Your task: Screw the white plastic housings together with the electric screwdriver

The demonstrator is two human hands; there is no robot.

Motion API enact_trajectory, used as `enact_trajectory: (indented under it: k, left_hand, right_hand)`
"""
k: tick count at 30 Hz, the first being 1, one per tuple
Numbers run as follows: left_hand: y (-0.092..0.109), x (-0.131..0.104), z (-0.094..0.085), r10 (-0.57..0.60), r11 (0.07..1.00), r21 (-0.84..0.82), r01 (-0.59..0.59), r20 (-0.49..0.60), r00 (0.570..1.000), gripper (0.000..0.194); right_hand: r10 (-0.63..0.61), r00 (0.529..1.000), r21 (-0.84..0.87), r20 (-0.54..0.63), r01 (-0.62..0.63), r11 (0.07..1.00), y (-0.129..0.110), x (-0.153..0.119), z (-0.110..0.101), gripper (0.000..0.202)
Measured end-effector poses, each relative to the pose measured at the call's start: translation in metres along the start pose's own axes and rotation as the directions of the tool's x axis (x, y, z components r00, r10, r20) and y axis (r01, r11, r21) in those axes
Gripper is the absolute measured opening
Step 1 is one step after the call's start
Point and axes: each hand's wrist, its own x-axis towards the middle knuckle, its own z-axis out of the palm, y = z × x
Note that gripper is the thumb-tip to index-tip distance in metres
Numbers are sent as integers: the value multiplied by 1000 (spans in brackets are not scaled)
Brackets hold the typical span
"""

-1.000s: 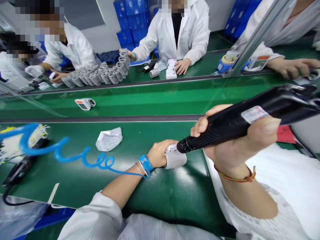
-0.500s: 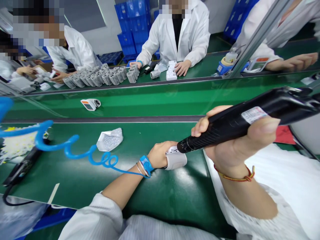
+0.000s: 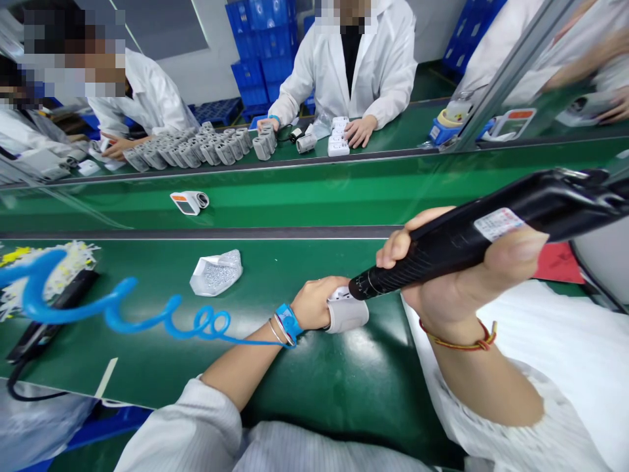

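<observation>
My right hand [image 3: 457,282] is wrapped round a black electric screwdriver [image 3: 447,242], which slants down to the left. Its tip end meets the white back of a wrist blood pressure monitor [image 3: 348,313] with a grey cuff; the bit itself is hidden. My left hand [image 3: 314,303] grips that monitor from the left against the green table [image 3: 314,380], its fingers partly out of sight behind it. A blue wrist strap [image 3: 288,322] with a coiled blue cord [image 3: 167,321] is on my left wrist.
An open white bag of small screws [image 3: 216,272] lies left of my hands. A second black screwdriver [image 3: 52,321] rests near white and yellow parts [image 3: 29,275]. On the green belt sits another monitor [image 3: 189,202]. Co-workers in white coats work beyond, beside rows of grey cuffs [image 3: 196,149].
The monitor on the belt has shifted slightly right. The coiled cord has swung lower at the left. My hands, the screwdriver and the held monitor have hardly moved.
</observation>
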Motion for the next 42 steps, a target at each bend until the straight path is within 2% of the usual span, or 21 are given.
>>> enact_trajectory:
  k: [7, 13, 27, 30, 32, 34, 37, 39, 42]
  left_hand:
    - [1, 0, -1, 29, 999, -29, -30, -22, 999, 37]
    - [4, 1, -3, -35, 999, -33, 34, -18, 999, 37]
    - [4, 0, -4, -43, 999, -21, 43, -16, 999, 38]
    - [3, 0, -7, -61, 997, -52, 60, -19, 998, 45]
    - [-3, 4, -10, -120, 992, -42, 117, -55, 991, 45]
    - [-14, 12, -13, -255, 966, -71, 247, -132, 958, 36]
    - [-38, 36, -19, -507, 839, -328, 434, -184, 842, 19]
    - [-54, 59, -25, -607, 734, -490, 471, -160, 778, 17]
    - [-71, 97, -38, -666, 655, -597, 463, -166, 727, 21]
  right_hand:
    - [16, 1000, -1, -5, -16, 1000, 1, 1, -2, 53]
    - [8, 1000, 2, 11, -8, 1000, 6, 2, -4, 52]
    - [-4, 999, 32, 38, 3, 999, 13, 1, -4, 52]
    - [10, 1000, 20, -3, -10, 1000, 11, 3, -5, 52]
    - [7, 998, 17, -67, -6, 1000, 4, 7, -8, 53]
    - [-11, 988, 17, -152, 14, 1000, -7, 12, -13, 52]
    - [-72, 964, -16, -257, 70, 997, -23, 18, -21, 49]
    - [-110, 947, -41, -301, 102, 994, -31, 19, -23, 51]
    - [-112, 940, -33, -322, 107, 994, -37, 18, -24, 54]
